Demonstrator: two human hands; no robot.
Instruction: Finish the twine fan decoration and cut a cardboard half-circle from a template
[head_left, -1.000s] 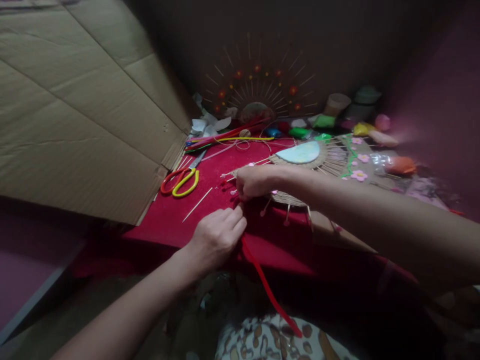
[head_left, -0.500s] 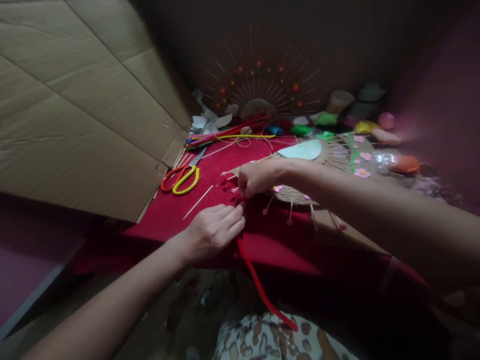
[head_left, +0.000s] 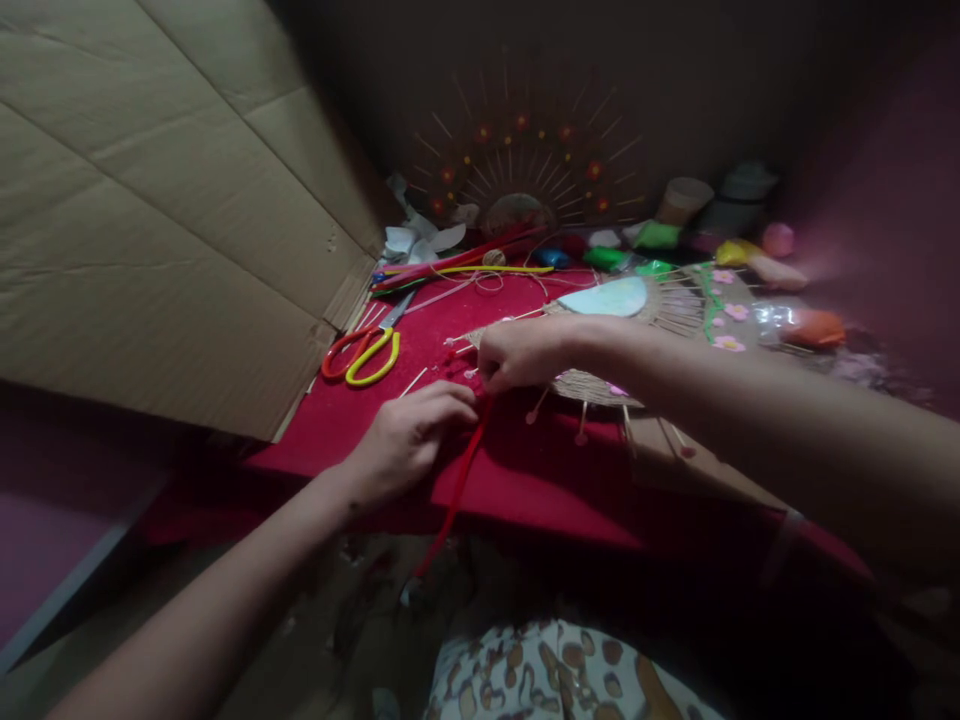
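Counting one red strip (head_left: 466, 465) at frame centre, I pinch it in my right hand (head_left: 517, 355); whether my left hand (head_left: 409, 435) grips, I cannot tell. One pair of scissors (head_left: 385, 330) lies centre-left.

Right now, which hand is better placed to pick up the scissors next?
Left, I'd judge: the left hand is nearer the scissors, with its arm coming from that side. The right hand is farther off and seems to be pinching the red strip.
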